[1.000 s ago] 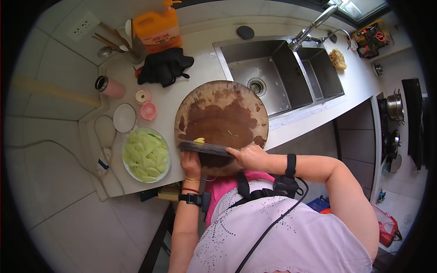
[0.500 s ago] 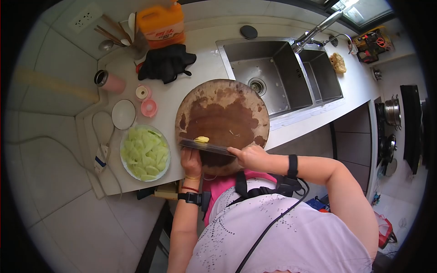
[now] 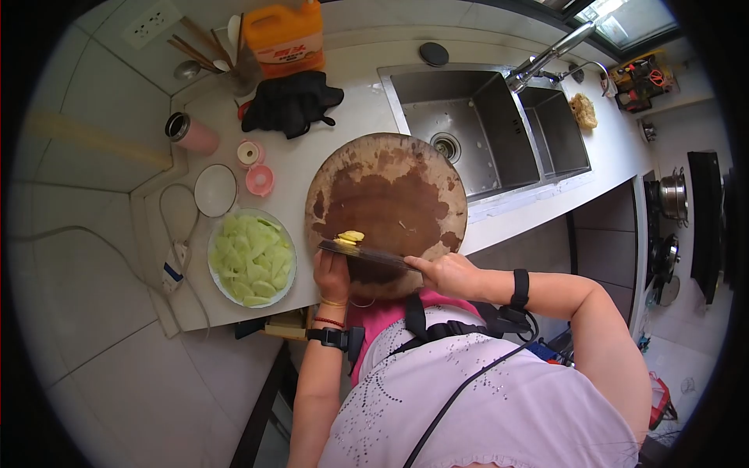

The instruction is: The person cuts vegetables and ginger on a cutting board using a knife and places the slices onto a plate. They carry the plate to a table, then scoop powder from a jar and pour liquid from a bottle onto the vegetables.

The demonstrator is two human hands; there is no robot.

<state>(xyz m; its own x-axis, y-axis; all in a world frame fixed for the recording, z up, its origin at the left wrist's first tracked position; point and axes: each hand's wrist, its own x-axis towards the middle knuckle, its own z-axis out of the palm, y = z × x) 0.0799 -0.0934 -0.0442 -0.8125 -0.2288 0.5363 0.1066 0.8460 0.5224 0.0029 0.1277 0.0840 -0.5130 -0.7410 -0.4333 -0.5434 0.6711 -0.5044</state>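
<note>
A kitchen knife (image 3: 373,256) lies across the near part of a round wooden chopping board (image 3: 386,160), its handle in my closed right hand (image 3: 451,277). My left hand (image 3: 331,274) is at the left end of the blade, on the near side, fingers bent; the blade hides its fingertips and whatever they press on. Just beyond the blade sit a few pale yellow slices (image 3: 350,236) that look like ginger. Left of the board stands a plate (image 3: 292,278) heaped with light green vegetable slices (image 3: 251,259).
A steel double sink (image 3: 488,132) with a tap (image 3: 550,56) is behind the board to the right. On the left are a white dish (image 3: 215,191), a pink flask (image 3: 195,134), pink lids (image 3: 259,180), a black cloth (image 3: 290,105), an orange jug (image 3: 285,39) and a power strip (image 3: 175,267).
More yellow slices show beyond the blade now. The knife and both hands have shifted slightly right in the view, and the whole scene has moved a little with the camera.
</note>
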